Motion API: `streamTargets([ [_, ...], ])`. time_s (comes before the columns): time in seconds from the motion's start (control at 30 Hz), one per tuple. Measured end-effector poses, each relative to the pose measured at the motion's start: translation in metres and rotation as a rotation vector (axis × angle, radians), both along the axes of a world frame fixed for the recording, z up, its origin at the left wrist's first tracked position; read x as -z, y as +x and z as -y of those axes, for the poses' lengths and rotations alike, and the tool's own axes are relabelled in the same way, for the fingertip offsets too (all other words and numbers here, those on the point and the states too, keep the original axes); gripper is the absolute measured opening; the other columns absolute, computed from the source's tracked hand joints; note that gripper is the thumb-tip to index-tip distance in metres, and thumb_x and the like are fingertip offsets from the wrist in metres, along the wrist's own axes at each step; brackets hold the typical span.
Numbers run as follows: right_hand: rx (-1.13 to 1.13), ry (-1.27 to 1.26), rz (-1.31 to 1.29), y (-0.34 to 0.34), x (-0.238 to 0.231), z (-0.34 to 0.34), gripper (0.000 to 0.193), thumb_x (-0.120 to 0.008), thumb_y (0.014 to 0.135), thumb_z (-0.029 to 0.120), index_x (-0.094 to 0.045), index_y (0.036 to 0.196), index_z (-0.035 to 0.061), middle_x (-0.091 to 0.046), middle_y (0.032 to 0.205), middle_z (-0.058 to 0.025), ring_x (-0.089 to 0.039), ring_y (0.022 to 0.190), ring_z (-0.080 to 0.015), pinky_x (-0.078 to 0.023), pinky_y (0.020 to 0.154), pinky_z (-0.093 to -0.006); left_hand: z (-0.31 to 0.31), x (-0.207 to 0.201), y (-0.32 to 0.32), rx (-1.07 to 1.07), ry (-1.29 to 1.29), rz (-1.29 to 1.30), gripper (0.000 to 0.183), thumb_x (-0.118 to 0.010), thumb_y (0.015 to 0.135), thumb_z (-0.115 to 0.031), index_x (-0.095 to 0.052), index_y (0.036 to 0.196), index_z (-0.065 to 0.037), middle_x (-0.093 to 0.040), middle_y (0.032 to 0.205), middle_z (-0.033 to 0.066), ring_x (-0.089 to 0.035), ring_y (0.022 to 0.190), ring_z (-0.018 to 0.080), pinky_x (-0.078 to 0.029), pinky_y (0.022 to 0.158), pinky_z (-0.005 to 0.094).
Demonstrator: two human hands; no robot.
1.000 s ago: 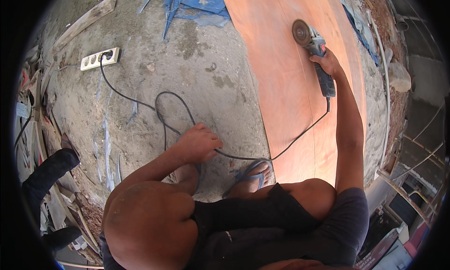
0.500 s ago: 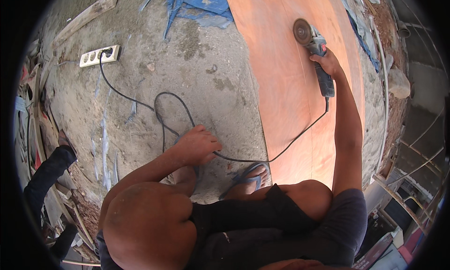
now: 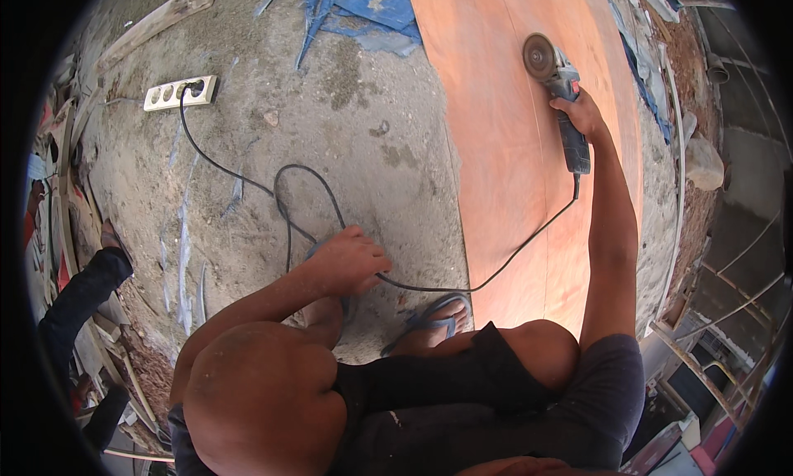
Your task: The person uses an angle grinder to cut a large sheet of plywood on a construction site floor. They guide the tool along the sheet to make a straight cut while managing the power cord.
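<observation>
My right hand [image 3: 581, 114] is closed around the body of an angle grinder [image 3: 568, 129], dark with a red switch. Its round disc [image 3: 540, 56] points away from me, above a reddish plywood sheet [image 3: 500, 170]; whether it touches the wood I cannot tell. From the tool's rear a black power cord [image 3: 522, 249] runs back across the sheet to my left hand [image 3: 353, 263]. That hand is closed on the cord near my feet, its fingertips partly hidden. Beyond it the cord loops on the ground and ends plugged into a white power strip [image 3: 162, 96].
A blue tarp [image 3: 376, 11] lies at the sheet's far left corner, and a wooden plank [image 3: 157, 26] at the far left. Another person's dark-clothed leg [image 3: 87, 287] is at the left edge. A pale stone [image 3: 704, 164] and poles line the right side.
The view has shifted slightly. Both hands keep their hold, on the grinder and on the cord, with hardly any movement.
</observation>
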State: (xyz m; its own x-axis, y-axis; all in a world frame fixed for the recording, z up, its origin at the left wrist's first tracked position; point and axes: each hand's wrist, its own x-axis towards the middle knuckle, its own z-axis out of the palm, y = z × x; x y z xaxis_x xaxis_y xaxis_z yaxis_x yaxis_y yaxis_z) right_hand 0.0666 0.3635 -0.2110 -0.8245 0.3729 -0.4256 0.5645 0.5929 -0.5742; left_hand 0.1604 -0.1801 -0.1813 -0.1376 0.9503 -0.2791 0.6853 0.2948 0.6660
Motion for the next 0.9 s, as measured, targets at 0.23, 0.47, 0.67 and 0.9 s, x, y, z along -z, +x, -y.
streamTargets([
  [0.23,-0.026,0.02,-0.009,-0.011,0.0,-0.004,0.049,-0.076,0.076,0.03,-0.064,0.114,0.0018,-0.066,0.097,-0.0078,-0.061,0.085,-0.0199,-0.05,0.08,-0.0359,-0.004,-0.003,-0.004,0.005,0.001,0.005,0.021,-0.074,0.085,-0.029,-0.069,0.102,-0.017,-0.07,0.095,0.0003,-0.067,0.099,0.0197,-0.041,0.094,0.039],
  [0.47,-0.034,-0.022,-0.016,-0.029,0.004,-0.003,0.045,-0.076,0.076,0.03,-0.064,0.11,0.0024,-0.064,0.092,-0.006,-0.06,0.081,-0.0188,-0.05,0.076,-0.0362,-0.001,-0.002,-0.005,-0.006,-0.006,0.02,0.021,-0.074,0.084,-0.029,-0.069,0.1,-0.017,-0.07,0.094,-0.0001,-0.066,0.099,0.0193,-0.041,0.093,0.0389],
  [0.67,-0.043,0.031,-0.041,-0.042,0.012,-0.014,0.044,-0.075,0.077,0.03,-0.064,0.109,0.0012,-0.064,0.091,-0.0056,-0.059,0.079,-0.0183,-0.049,0.074,-0.0359,-0.003,-0.001,-0.009,-0.013,0.014,0.031,0.021,-0.075,0.084,-0.029,-0.069,0.1,-0.017,-0.07,0.095,-0.0004,-0.066,0.099,0.0186,-0.041,0.093,0.0386],
  [0.9,-0.042,0.034,-0.026,-0.06,0.012,-0.011,0.044,-0.075,0.078,0.03,-0.064,0.109,0.0003,-0.063,0.088,-0.0055,-0.059,0.077,-0.0183,-0.049,0.072,-0.036,-0.003,-0.002,-0.01,-0.014,-0.007,0.036,0.023,-0.075,0.084,-0.029,-0.07,0.102,-0.017,-0.07,0.098,-0.0006,-0.066,0.101,0.0181,-0.04,0.094,0.0381],
])
